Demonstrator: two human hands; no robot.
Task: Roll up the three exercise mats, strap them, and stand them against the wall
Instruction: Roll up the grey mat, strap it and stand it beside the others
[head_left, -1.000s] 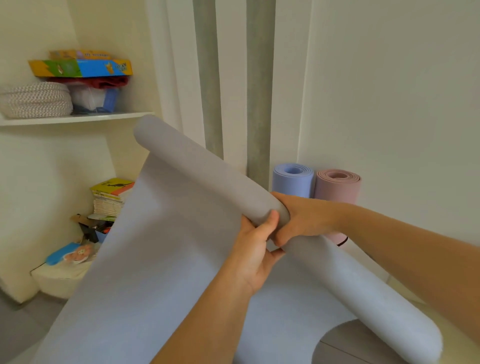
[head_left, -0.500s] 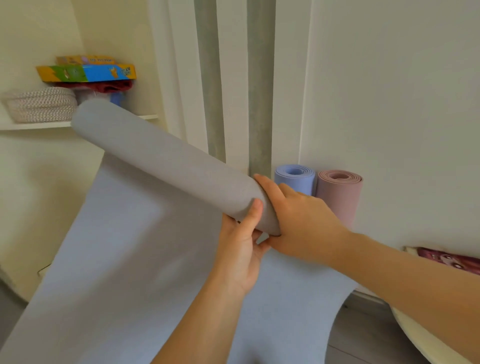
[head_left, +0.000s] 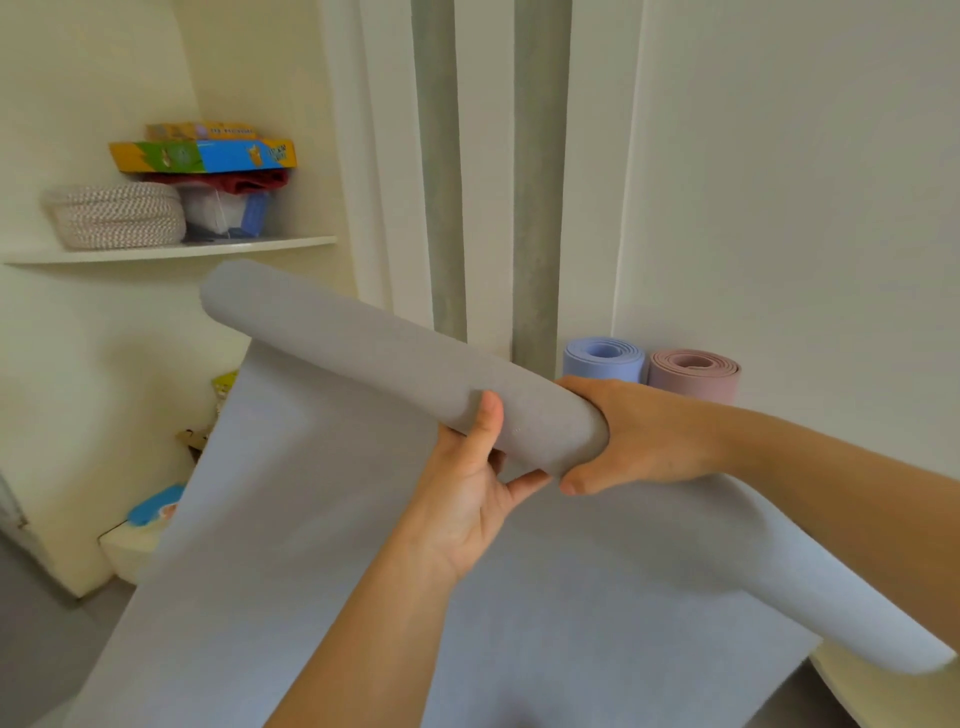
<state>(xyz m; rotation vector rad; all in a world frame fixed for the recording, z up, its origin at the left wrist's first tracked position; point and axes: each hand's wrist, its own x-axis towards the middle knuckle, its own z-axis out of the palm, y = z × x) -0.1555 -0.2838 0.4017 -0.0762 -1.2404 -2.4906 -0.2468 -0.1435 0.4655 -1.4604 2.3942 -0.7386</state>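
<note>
A grey exercise mat (head_left: 332, 519) is partly rolled and held up in the air; its rolled part (head_left: 374, 358) slants from upper left to the middle, and the loose sheet hangs down below it. My left hand (head_left: 467, 493) grips the roll from underneath, thumb up on its front. My right hand (head_left: 634, 436) wraps round the roll just to the right of the left hand. A blue rolled mat (head_left: 605, 361) and a pink rolled mat (head_left: 693, 376) stand upright side by side against the wall behind my hands.
A wall shelf (head_left: 171, 252) at the upper left carries a woven basket (head_left: 114, 215) and stacked colourful boxes (head_left: 208, 153). Books and small items lie low at the left, mostly hidden by the mat. A pale curved surface (head_left: 883, 691) shows at the lower right.
The roll's far end has swung to the right and lower, off the shelf. My right hand has shifted from lying over the top of the roll to wrapping round it.
</note>
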